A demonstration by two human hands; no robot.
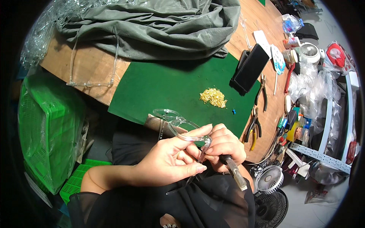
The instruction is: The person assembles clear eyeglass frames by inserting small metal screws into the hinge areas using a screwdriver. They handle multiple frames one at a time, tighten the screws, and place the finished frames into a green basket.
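My left hand [171,155] grips a clear eyeglass frame [186,129] near its hinge corner, the lens rims pointing up and left. One temple hangs down below my fingers. My right hand [224,146] is closed around a slim tool with a black and clear handle [237,175], which looks like a screwdriver. The handle slants down to the right, and its tip is hidden by my fingers at the hinge. Beyond both hands, a pile of tiny gold screws [213,97] lies on a green mat [159,83], with a small blue piece [234,111] beside it.
Right of the mat lie a black phone [253,68] and two pliers [261,95]. Another clear eyeglass frame [91,83] rests at the table's left edge. Grey cloth [152,28] covers the back. A green crate [53,129] stands left; fans [269,179] stand right.
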